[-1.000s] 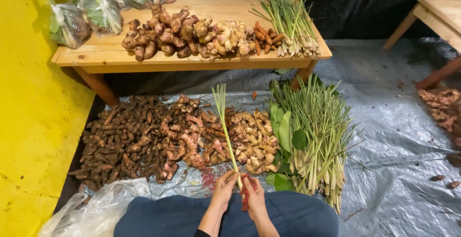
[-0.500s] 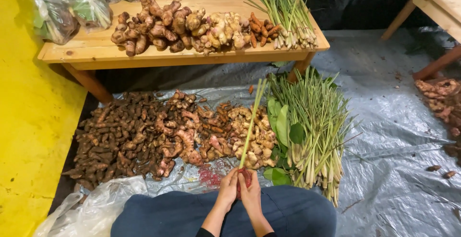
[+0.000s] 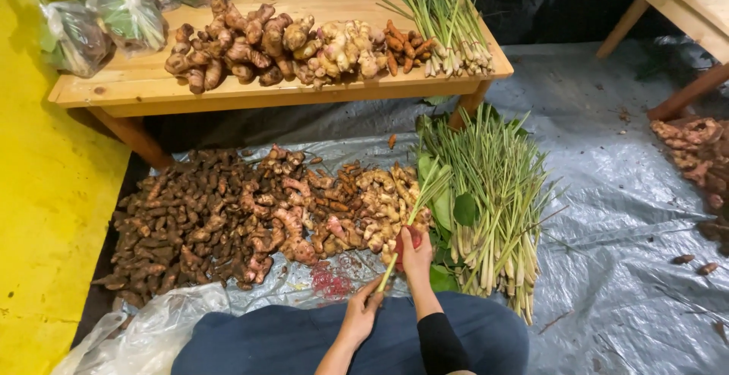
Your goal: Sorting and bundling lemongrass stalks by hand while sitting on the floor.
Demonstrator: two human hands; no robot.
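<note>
- Head view, hands: your left hand (image 3: 363, 308) pinches the root end of a lemongrass stalk (image 3: 414, 212), fingers closed on it just above your lap; your right hand (image 3: 416, 255) is curled round the same stalk higher up, with something red (image 3: 404, 240) held against it, possibly a band, too small to tell
- Head view, change: a second ago the stalk stood nearly upright between both hands held together; half a second ago it leaned right; now it lies tilted well to the right, its green tip over the lemongrass pile (image 3: 493, 200), and your hands have come apart along it
- Reading: judged from this, you are mid-handling of one stalk, not yet set down on the pile
- Head view, surroundings: heap of dark and pale rhizomes (image 3: 250, 215) to the left on the grey tarp (image 3: 607, 215); small red scraps (image 3: 332, 280) lie near your left hand; wooden table (image 3: 304, 90) beyond carries more roots, stalks and bagged greens (image 3: 125, 14)
</note>
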